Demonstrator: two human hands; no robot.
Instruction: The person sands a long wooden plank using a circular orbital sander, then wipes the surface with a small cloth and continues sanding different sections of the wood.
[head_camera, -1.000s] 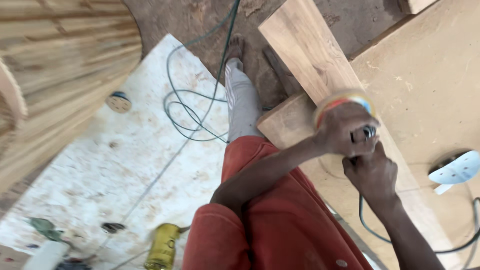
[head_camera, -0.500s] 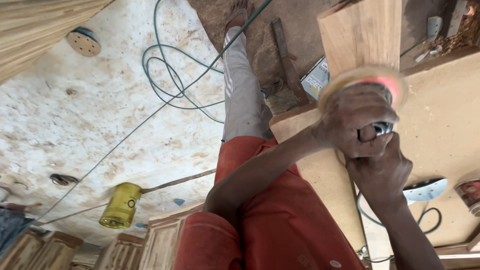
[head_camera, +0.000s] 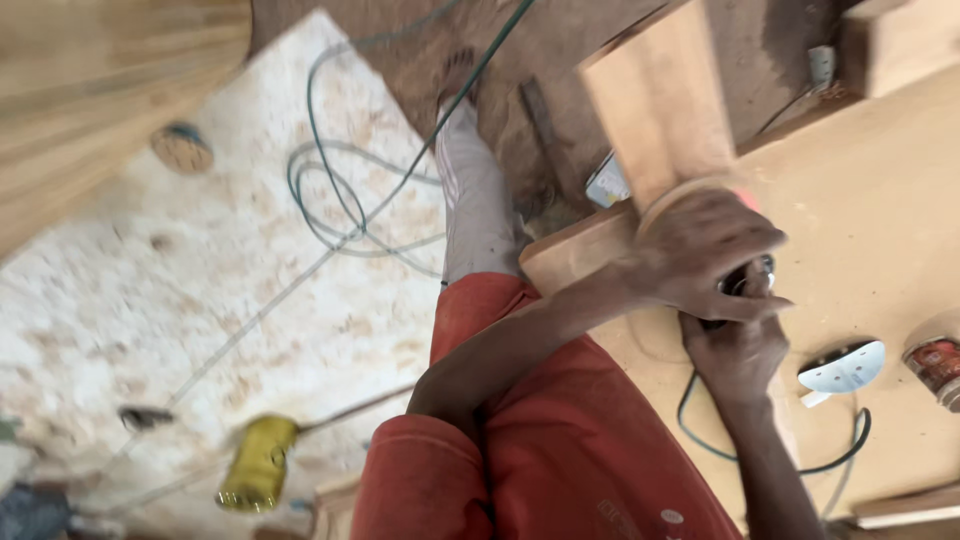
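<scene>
Presently: 2 hands on 1 sander, resting on wooden plank over workbench. Left hand fingers curled over top; right hand wrapped beneath.

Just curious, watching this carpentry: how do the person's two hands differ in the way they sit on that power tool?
The left hand lies spread over the top of the sander, reaching across the body; the right hand grips it from behind and below, nearer the cable. The left hand covers the round pad end over the wooden plank; the right hand sits over the bench. Both hold the same tool.
</scene>
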